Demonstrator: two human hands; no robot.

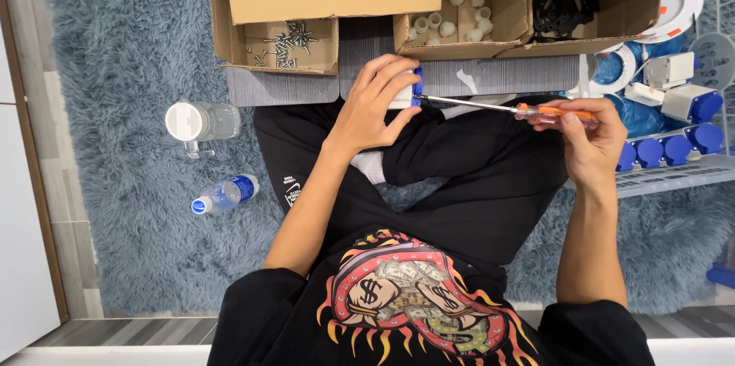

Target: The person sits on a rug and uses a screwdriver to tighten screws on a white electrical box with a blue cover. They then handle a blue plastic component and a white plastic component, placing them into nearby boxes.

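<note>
left fingers [387, 79] wrapped around white-and-blue socket part [406, 90] at upper centre; right hand [586, 132] pinches orange screwdriver [528, 110], shaft lying horizontal, tip at the part's right edge, right hand well apart from it.

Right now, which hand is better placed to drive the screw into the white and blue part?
Right. The right hand grips the orange screwdriver, tip at the white and blue part; the left hand is busy steadying that part.

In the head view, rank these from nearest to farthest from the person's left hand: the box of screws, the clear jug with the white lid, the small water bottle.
From the left hand:
1. Box of screws, up on the rug.
2. Clear jug, out to the side.
3. Small water bottle, lying lower on the rug.
</note>
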